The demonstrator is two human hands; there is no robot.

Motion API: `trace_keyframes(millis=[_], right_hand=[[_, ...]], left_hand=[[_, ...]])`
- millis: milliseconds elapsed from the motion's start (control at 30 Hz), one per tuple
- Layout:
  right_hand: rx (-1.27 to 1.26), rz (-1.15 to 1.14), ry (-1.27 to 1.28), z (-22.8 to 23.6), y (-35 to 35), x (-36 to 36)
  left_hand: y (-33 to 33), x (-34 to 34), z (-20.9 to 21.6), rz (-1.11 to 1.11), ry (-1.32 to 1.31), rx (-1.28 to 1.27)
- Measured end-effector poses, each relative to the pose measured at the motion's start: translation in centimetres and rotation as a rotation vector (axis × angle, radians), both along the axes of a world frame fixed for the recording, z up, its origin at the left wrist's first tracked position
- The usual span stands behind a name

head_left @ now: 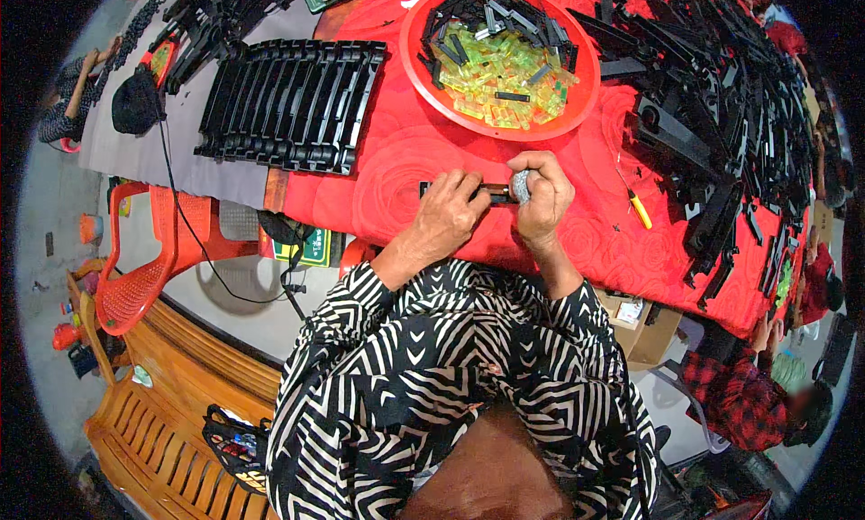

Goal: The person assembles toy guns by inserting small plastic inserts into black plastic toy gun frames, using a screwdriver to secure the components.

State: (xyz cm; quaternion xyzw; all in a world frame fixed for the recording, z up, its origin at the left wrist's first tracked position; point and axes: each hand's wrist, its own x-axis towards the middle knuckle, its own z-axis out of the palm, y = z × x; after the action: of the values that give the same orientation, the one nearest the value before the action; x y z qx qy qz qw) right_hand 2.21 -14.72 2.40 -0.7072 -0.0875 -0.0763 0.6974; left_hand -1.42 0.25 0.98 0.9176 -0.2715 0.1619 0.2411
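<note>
So here's my setup: both my hands are up over the near edge of the surface (396, 173), the part covered in the red patterned cloth. My left hand (448, 215) is curled around a long narrow black strip (468, 192), fingers folded over the top of it, and the strip pokes out a little to the left of my knuckles. My right hand (543, 196) is closed around a small silvery-grey round thing (521, 186), pinching it right against the right end of the strip. Can't tell exactly what that round thing is, it's mostly hidden by my fingers.

Just past my hands, toward the far edge, sits a round red bowl (414, 65) full of little clear yellow-green pieces (500, 74) mixed with short black bits. Off to the left of the bowl is a neat row of black ribbed parts (293, 101) lying where the red cloth meets a grey one. The whole right side of the surface is buried under a big messy heap of black plastic parts (721, 96). A small yellow-handled tool (639, 211) lies on the cloth to the right of my hands, well apart from them.
</note>
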Motion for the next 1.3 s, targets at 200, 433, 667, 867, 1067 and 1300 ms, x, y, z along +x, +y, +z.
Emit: trace_keyframes(millis=[200, 433, 667, 867, 1067, 1300], right_hand=[[0.06, 0.001, 0.063, -0.3, 0.1, 0.4], [0.293, 0.052, 0.084, 1.3, 1.8, 0.1], [0.209, 0.1, 0.067, 0.1, 2.3, 0.1], [0.019, 0.122, -0.004, -0.1, 2.4, 0.2], [-0.171, 0.145, -0.158, 0.8, 3.2, 0.3], [-0.189, 0.22, -0.298, 1.2, 3.8, 0.8]], left_hand=[[0.1, -0.2, 0.1, 0.017, -0.03, 0.012], [1.4, -0.7, 1.3, 0.168, -0.031, -0.009], [1.9, -0.8, 0.3, 0.179, 0.025, -0.102], [1.9, -0.5, -0.8, 0.154, 0.015, -0.21], [2.0, -0.5, -1.2, 0.139, 0.032, -0.258], [1.9, -0.3, -1.2, 0.123, -0.002, -0.225]])
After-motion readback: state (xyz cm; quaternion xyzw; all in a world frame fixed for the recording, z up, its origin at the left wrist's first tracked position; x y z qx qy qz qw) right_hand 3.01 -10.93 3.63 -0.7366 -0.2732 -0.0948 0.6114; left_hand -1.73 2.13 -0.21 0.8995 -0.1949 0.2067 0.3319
